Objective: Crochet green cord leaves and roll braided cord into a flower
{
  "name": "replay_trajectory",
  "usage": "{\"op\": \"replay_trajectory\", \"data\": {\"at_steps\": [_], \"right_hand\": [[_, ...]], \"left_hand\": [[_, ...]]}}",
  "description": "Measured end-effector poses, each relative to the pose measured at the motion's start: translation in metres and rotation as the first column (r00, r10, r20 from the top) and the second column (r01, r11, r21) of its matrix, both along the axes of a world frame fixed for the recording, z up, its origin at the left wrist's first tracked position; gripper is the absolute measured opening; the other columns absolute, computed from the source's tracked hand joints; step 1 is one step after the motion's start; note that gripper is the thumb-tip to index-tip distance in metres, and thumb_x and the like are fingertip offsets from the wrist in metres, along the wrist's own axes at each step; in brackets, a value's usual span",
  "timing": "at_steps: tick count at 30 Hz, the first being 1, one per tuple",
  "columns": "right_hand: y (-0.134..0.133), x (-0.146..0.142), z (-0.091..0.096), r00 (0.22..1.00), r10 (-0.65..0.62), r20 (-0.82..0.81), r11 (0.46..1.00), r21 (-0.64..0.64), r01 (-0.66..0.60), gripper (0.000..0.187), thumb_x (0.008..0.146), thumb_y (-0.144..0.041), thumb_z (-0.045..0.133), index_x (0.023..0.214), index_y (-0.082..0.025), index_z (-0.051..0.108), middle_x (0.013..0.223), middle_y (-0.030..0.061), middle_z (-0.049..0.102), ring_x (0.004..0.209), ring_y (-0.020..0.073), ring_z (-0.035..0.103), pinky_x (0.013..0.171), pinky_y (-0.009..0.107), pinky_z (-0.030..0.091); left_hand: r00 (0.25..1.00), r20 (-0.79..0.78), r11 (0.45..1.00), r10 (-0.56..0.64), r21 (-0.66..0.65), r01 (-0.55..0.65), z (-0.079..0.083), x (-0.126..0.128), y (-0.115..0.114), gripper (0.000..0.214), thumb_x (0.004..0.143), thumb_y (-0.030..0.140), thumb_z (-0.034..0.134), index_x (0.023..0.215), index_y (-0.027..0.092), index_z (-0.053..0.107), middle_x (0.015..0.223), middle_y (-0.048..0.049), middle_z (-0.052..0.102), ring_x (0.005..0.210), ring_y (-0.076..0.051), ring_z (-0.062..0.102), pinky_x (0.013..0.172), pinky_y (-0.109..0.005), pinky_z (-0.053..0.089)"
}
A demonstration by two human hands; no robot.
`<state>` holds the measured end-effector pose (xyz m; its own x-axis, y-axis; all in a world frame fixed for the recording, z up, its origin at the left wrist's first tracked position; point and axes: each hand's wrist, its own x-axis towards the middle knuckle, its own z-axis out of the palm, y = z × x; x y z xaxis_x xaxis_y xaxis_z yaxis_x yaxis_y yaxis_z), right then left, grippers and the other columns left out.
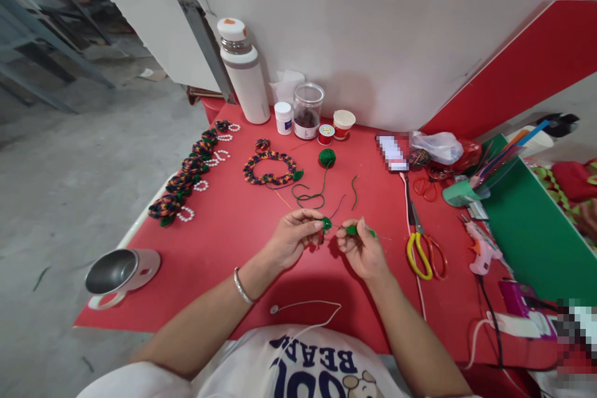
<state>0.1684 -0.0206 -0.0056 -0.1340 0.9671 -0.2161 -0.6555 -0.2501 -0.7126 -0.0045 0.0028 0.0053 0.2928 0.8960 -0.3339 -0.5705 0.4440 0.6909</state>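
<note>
My left hand [298,236] is closed, pinching a small green crochet piece [327,223] between thumb and fingers. In my right hand [364,255], the fingers are wrapped round a thin crochet hook with a green grip [351,231]; its fine shaft points at the green piece. A green yarn ball [327,157] lies beyond my hands, its strand looping over the red table [224,273]. To the left is a multicoloured braided ring [249,169] with a green leaf at one side. A short cut green yarn [354,193] lies past my right hand.
Several multicoloured yarn pieces with bead loops [165,206] line the left edge, above a mug [147,266]. A white flask [247,87] and jars stand at the back. On the right are a phone [392,153], scissors [420,255], glue gun [482,249] and green box [527,224].
</note>
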Motion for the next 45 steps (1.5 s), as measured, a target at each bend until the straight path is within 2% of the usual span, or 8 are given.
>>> {"op": "replay_trajectory", "data": {"at_steps": [5, 10, 17, 25, 40, 45], "right_hand": [[0.000, 0.002, -0.003, 1.000, 0.008, 0.009, 1.000, -0.005, -0.008, 0.033, 0.077, -0.050, 0.081, 0.080, -0.018, 0.075, 0.067, 0.0034, 0.075, 0.052, 0.0109, 0.067, 0.048, 0.018, 0.054], [0.000, 0.002, -0.003, 0.998, -0.040, 0.046, 0.999, 0.002, 0.040, 0.033, 0.075, -0.050, 0.083, 0.078, -0.018, 0.076, 0.064, 0.0025, 0.074, 0.050, 0.0103, 0.065, 0.048, 0.017, 0.053], [-0.001, 0.000, 0.000, 0.992, -0.067, 0.105, 0.998, 0.017, 0.065, 0.034, 0.074, -0.051, 0.083, 0.077, -0.018, 0.077, 0.063, 0.0032, 0.074, 0.048, 0.0114, 0.066, 0.045, 0.018, 0.053], [-0.002, -0.001, 0.003, 0.984, -0.099, 0.150, 0.995, 0.028, 0.096, 0.034, 0.073, -0.051, 0.083, 0.077, -0.017, 0.076, 0.063, 0.0038, 0.075, 0.048, 0.0118, 0.066, 0.044, 0.019, 0.053], [-0.004, -0.006, 0.003, 0.980, -0.150, 0.132, 0.988, 0.060, 0.143, 0.035, 0.076, -0.052, 0.081, 0.082, -0.019, 0.076, 0.068, 0.0046, 0.076, 0.055, 0.0135, 0.069, 0.048, 0.021, 0.055], [-0.007, -0.008, 0.002, 0.964, -0.186, 0.192, 0.980, 0.099, 0.170, 0.034, 0.079, -0.052, 0.078, 0.084, -0.019, 0.076, 0.071, 0.0051, 0.076, 0.057, 0.0140, 0.068, 0.047, 0.022, 0.054]], "left_hand": [[1.000, 0.012, 0.999, -0.023, -0.024, 0.023, 0.000, 0.001, 0.000, 0.032, 0.057, 0.026, 0.092, 0.077, 0.012, 0.071, 0.062, -0.0046, 0.073, 0.043, -0.010, 0.061, 0.044, -0.019, 0.050], [1.000, -0.003, 1.000, 0.001, -0.032, -0.001, 0.001, 0.001, 0.001, 0.033, 0.054, 0.023, 0.093, 0.077, 0.012, 0.071, 0.061, -0.0042, 0.072, 0.042, -0.010, 0.060, 0.044, -0.019, 0.049], [0.999, -0.035, 1.000, 0.012, -0.001, -0.012, 0.003, 0.001, 0.000, 0.033, 0.056, 0.028, 0.092, 0.074, 0.012, 0.070, 0.061, -0.0039, 0.071, 0.042, -0.011, 0.060, 0.043, -0.022, 0.051], [0.998, -0.065, 0.999, 0.022, 0.036, -0.019, 0.003, 0.003, -0.001, 0.034, 0.054, 0.022, 0.092, 0.078, 0.013, 0.069, 0.062, -0.0017, 0.070, 0.042, -0.012, 0.057, 0.041, -0.025, 0.051], [0.990, -0.071, 0.990, 0.119, 0.079, -0.114, -0.001, 0.004, -0.001, 0.028, 0.055, 0.022, 0.092, 0.073, 0.014, 0.071, 0.064, -0.0033, 0.073, 0.047, -0.011, 0.061, 0.047, -0.024, 0.053], [0.976, -0.117, 0.977, 0.182, 0.137, -0.165, -0.008, 0.005, -0.001, 0.026, 0.058, 0.023, 0.091, 0.075, 0.014, 0.074, 0.067, -0.0034, 0.073, 0.050, -0.012, 0.061, 0.048, -0.025, 0.053]]}}
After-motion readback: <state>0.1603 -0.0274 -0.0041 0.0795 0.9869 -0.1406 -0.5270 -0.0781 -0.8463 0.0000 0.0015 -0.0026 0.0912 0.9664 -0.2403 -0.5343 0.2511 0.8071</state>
